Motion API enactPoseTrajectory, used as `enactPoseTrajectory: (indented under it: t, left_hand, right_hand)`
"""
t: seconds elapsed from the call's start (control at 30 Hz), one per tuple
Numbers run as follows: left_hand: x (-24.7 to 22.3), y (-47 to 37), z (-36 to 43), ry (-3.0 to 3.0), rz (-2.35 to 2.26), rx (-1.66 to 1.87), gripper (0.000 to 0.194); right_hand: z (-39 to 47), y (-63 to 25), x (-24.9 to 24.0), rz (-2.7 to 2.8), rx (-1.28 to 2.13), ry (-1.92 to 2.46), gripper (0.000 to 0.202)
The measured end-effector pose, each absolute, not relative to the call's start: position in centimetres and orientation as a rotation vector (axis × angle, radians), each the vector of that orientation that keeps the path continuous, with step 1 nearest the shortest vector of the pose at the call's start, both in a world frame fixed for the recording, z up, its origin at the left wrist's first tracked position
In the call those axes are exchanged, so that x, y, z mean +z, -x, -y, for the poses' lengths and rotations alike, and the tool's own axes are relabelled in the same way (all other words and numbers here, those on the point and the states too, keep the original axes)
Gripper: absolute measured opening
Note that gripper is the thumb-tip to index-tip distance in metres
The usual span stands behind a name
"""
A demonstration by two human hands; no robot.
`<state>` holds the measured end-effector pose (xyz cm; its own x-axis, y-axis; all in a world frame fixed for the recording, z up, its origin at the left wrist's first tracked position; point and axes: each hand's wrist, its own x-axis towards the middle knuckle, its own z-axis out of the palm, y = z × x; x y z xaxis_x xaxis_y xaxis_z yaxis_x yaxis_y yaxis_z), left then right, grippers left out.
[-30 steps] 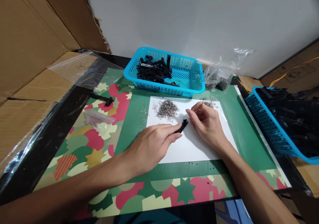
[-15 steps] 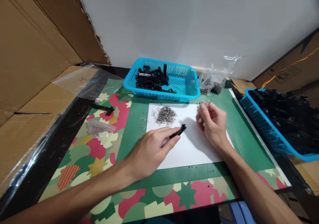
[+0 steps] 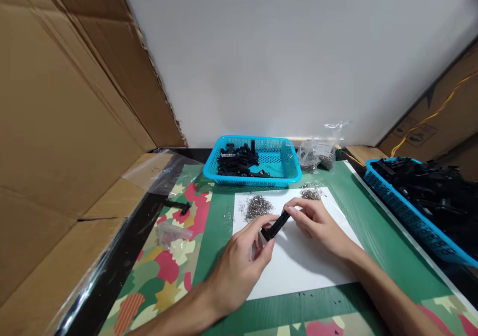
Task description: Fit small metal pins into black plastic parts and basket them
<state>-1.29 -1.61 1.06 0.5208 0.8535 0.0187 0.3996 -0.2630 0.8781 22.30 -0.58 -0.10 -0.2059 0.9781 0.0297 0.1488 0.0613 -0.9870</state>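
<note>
A slim black plastic part (image 3: 278,225) is held at a slant over the white sheet (image 3: 298,266), its wider end low and to the left. My left hand (image 3: 244,259) curls around that lower end, with fingers at the upper side and the thumb below. The fingertips of my right hand (image 3: 317,224) pinch the part's upper end. Whether any small metal piece is between those fingers is hidden. Close behind my left hand lies a pile of tiny metal pieces (image 3: 258,207). A smaller metal pile (image 3: 310,191) sits beyond my right hand.
At the back stands a blue basket (image 3: 252,181) with black parts. Another blue basket (image 3: 414,209), heaped with black parts, is at the right. Clear bags (image 3: 317,157) stand by the wall. On the left lie a single black part (image 3: 179,205) and a small plastic bag (image 3: 174,234).
My right hand has moved left and down from near the small metal pile to the black part. The part's tilt has changed, and the view has tipped upward.
</note>
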Motion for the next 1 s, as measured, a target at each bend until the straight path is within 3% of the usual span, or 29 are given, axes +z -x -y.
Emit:
enactPoseTrajectory:
  t: [0.33, 0.47, 0.67, 0.8, 1.0]
  left_hand:
    - [1.1, 1.6, 1.3, -1.919, -1.045, 0.628, 0.046]
    - [0.8, 1.7, 1.3, -1.863, -1.132, 0.717, 0.055]
    - [0.0, 1.4, 1.1, -1.839, -1.130, 0.843, 0.047]
    - [0.3, 1.4, 0.9, -1.880, -1.089, 0.815, 0.037]
    - [0.9, 1.6, 0.9, -1.930, -1.058, 0.717, 0.033]
  right_hand:
    - [0.3, -22.7, 0.0, 1.560, 1.152, 1.191, 0.037]
    - [-0.2, -24.5, 1.0, 1.478, 0.943, 1.227, 0.040]
    - [2.2, -31.6, 5.1, 1.156, 0.227, 1.512, 0.046]
    - [4.5, -35.4, 6.7, 1.041, 0.073, 1.656, 0.047]
    - [4.2, -36.4, 4.6, 1.505, 0.113, 2.136, 0.041]
